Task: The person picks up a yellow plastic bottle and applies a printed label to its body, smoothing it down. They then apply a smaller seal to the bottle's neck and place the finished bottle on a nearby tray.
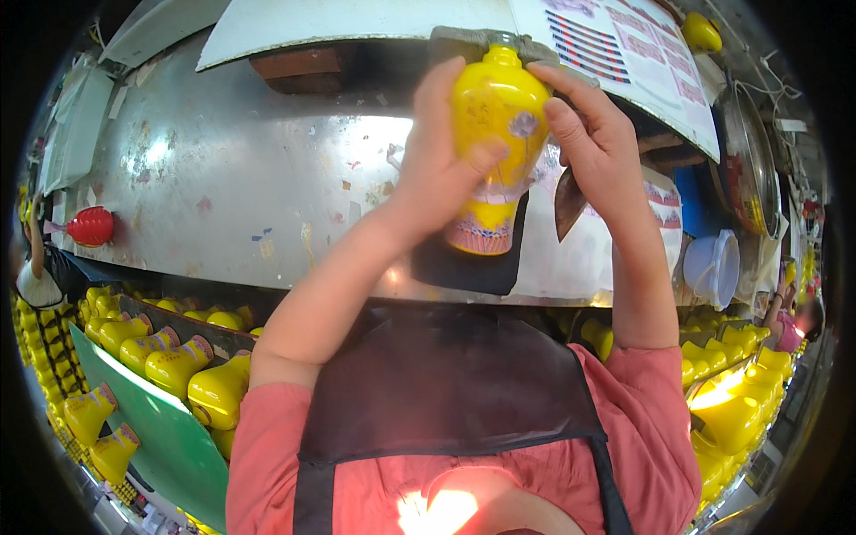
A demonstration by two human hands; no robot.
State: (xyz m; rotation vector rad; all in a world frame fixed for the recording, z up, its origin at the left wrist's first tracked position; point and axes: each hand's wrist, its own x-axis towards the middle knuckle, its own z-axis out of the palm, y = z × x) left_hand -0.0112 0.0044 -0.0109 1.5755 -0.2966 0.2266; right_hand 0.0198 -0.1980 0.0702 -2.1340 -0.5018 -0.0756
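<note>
Between my hands is a glossy yellow vase [492, 107], its narrow neck pointing away from me. It bears purple flower patterns and a pink and blue band around its base. My left hand [446, 152] grips its left side, thumb across the front. My right hand [593, 134] has its fingertips at the vase's right shoulder. A brown, flat, pointed tool [570, 203] sticks out from under the right palm, apparently held there; its grip is hidden. Beyond the neck lies a grey cloth [450, 40]. A black pad [473, 272] lies below the vase's base.
Printed pattern sheets [637, 40] lie on a raised white board at the far right. A white bucket [711, 267] stands at the table's right edge, a red ribbed object [91, 226] at its left. Several yellow vases [178, 363] line both sides, near a green board [160, 437].
</note>
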